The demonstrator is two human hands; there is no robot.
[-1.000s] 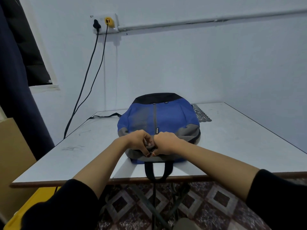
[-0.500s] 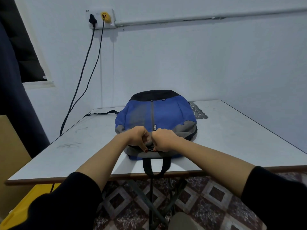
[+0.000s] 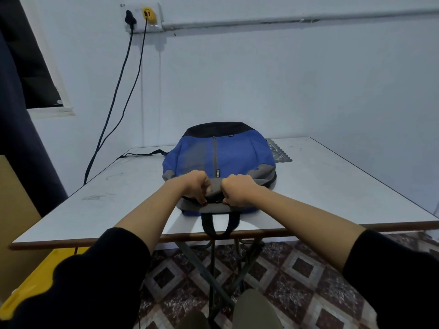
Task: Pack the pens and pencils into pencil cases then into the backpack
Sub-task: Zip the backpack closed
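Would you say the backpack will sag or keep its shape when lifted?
Probably sags: the backpack bunches where the left hand and right hand grip it. Lying flat on the table, it seems unlikely to tip or roll.

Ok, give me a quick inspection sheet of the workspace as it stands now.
Surface: white rectangular tabletop, scuff marks at its left.
Job's things: blue-and-grey fabric backpack lies flat at the centre, black carry loop over the near edge; pens, pencils, pencil cases: nothing seen.
Clutter: grey lace-edged mat behind the backpack's right side.
Hands: left hand and right hand both grip the backpack's grey near end.
Cables: two black cables hang from the wall socket behind the table's left.
Surroundings: dark curtain at left, patterned tiled floor below.
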